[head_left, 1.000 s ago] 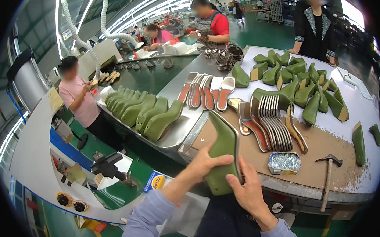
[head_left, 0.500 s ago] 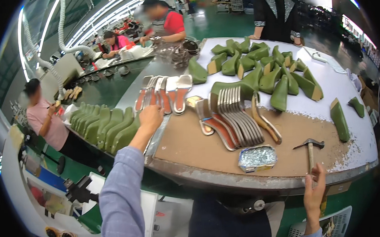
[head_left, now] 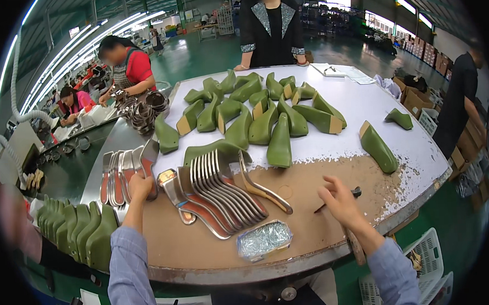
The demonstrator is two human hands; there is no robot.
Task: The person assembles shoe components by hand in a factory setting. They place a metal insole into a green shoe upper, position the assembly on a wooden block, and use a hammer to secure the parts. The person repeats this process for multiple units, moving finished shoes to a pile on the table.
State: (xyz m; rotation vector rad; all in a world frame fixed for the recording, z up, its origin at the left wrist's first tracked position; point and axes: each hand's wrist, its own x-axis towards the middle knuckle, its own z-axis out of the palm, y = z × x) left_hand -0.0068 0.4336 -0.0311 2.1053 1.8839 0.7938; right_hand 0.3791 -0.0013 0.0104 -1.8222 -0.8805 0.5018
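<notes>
- Brown-and-white worktable point(head_left: 166, 232): green plastic lasts point(head_left: 279, 143) loose, others lined up l.; prob. mid-batch.
- L hand point(head_left: 141, 185) closed on silver-rimmed red-brown sole plate point(head_left: 149, 152), tbl's l. side; more waiting.
- R hand point(head_left: 338, 200) half-open, empty, over wood-handled hammer point(head_left: 356, 249).

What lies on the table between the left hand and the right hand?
Head view, from left hand to right hand: nested metal-edged pieces, one separate tan-sided piece, brown board, then the hammer, partly hidden by the right hand.
</notes>
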